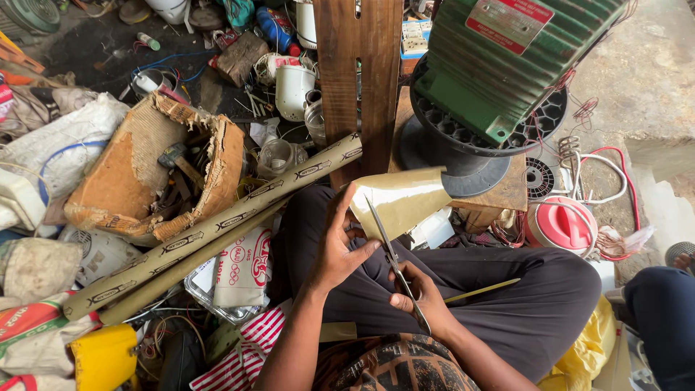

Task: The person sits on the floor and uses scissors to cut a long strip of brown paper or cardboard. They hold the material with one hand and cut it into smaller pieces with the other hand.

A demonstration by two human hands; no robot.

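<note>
My left hand (339,250) grips the near edge of a glossy tan sheet (405,197) that curls upward over my lap. My right hand (423,297) holds a pair of metal scissors (392,257), blades pointing up and slightly left into the sheet's lower edge. A thin strip of the same tan material (481,291) lies across my right thigh. I sit cross-legged in dark trousers.
A green finned electric motor (499,65) stands on a wooden stand ahead. Two long rolls of tan sheet (210,235) lie diagonally at the left, by a torn cardboard box of tools (156,170). A pink-lidded tub (561,224), wires and clutter surround me. Another person's knee (662,318) is at the right.
</note>
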